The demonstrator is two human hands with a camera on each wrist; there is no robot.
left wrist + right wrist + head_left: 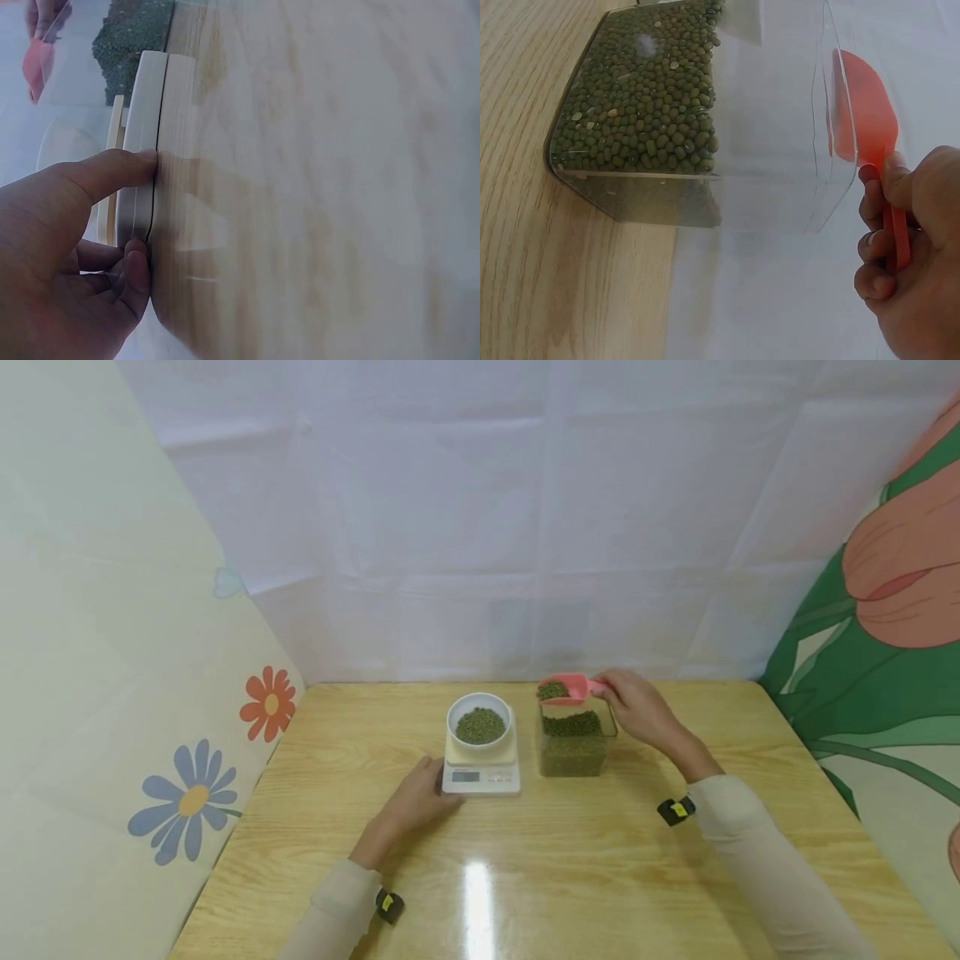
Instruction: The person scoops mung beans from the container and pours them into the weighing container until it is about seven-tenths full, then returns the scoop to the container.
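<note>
My right hand grips the handle of a pink-red scoop, its fingers curled round it in the right wrist view. Green mung beans lie in the scoop, which is above a clear square container partly filled with more beans. To the left stands a white digital kitchen scale. On its platform sits a white bowl with mung beans in it. My left hand holds the scale's near left corner, the thumb against its front and the other fingers bent at its side. The display reading is too small to tell.
Everything stands on a wood-grain table. A white sheet hangs behind the far edge. Flower-printed panels rise at the left and right. A black strap device is on each wrist.
</note>
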